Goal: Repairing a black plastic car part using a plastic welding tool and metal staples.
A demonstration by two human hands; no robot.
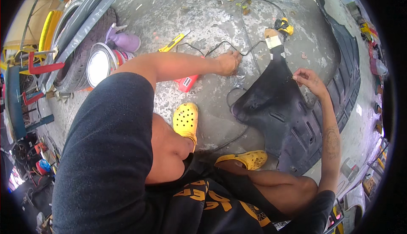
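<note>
A large black moulded plastic panel (292, 119) lies on the floor in front of me, its narrow end pointing away. My right hand (310, 81) is at that panel's right edge, thumb and fingertips pinched together; anything between them is too small to name. My left hand (229, 63) reaches down to the floor left of the panel, fingers curled under beside a thin black cord (222, 43). What those fingers grip, if anything, is hidden. Below my left forearm lies a red tool (188, 82), partly covered. Beyond the forearm rests a yellow utility knife (173, 43).
A yellow-and-black tool (285, 26) stands past the panel's narrow end. Another long black panel (345, 77) curves along the right. At left are an open can (100, 65), a purple spray bottle (124, 39), a tyre (80, 66) and red clamps (44, 63).
</note>
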